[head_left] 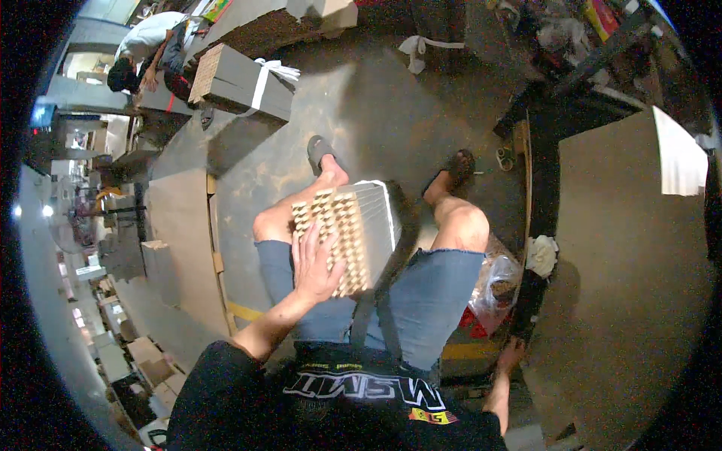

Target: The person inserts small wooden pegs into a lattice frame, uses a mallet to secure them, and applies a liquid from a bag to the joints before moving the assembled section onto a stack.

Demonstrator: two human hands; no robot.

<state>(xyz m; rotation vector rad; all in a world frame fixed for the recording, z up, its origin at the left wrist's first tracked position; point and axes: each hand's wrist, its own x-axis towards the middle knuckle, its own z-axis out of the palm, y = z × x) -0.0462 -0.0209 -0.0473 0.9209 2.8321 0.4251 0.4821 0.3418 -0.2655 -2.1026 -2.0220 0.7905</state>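
A block of stacked grey pieces [381,233] stands between my thighs. Its pale, stepped ends [353,248] face up toward me, and a white edge or strip runs along its far side. Across those ends lies my left hand [316,263], fingers stretched out and pressing flat rather than wrapped round anything. My right hand [513,352] is low on the right, beside the dark edge [526,319] of a brown-topped table. Its fingers are too dim and small to make out, and whatever they touch is hidden.
Ahead to the left, a similar grey bundle [252,86] is tied with white cloth. Another person [154,45] bends beyond it. Brown board [184,240] is at my left. A clear plastic bag [500,282] and crumpled white cloth [541,255] sit beside the brown table [617,248] at right.
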